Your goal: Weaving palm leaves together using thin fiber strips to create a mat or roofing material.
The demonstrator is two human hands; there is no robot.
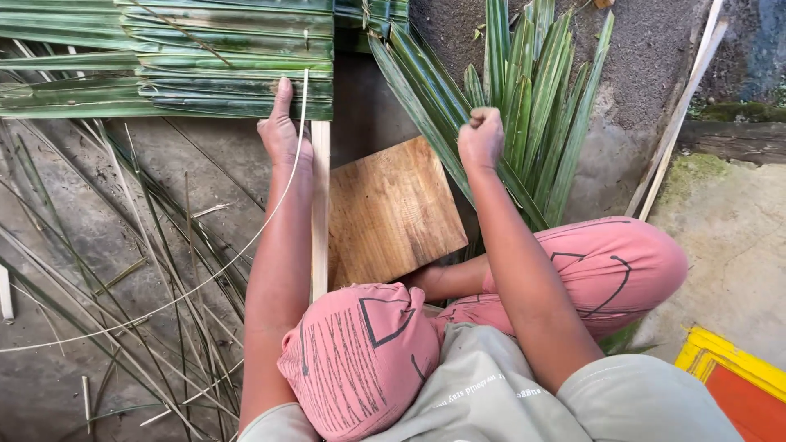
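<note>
Nearest the camera are the person's bent knees in pink patterned trousers (360,352), the near knee raised and the other leg folded to the right of the wooden board (393,213). That square board lies flat on the concrete floor (65,245), between the two forearms. Along the board's left edge runs a pale wooden slat (319,205), reaching up under the mat of folded palm leaves (205,61) beyond the board. The left hand (284,131) sits just left of the slat, fingers closed with the thumb stretched up onto the lower edge of the leaf mat; a thin pale strip (246,245) runs past this hand and curves down across the floor to the left of the board. The right hand (481,137) is clenched in a fist past the board's upper right corner — gripping a loose palm leaf from the bundle (532,106) fanned out behind the board. Dry leaf ribs (147,270) litter the floor left of the board.
</note>
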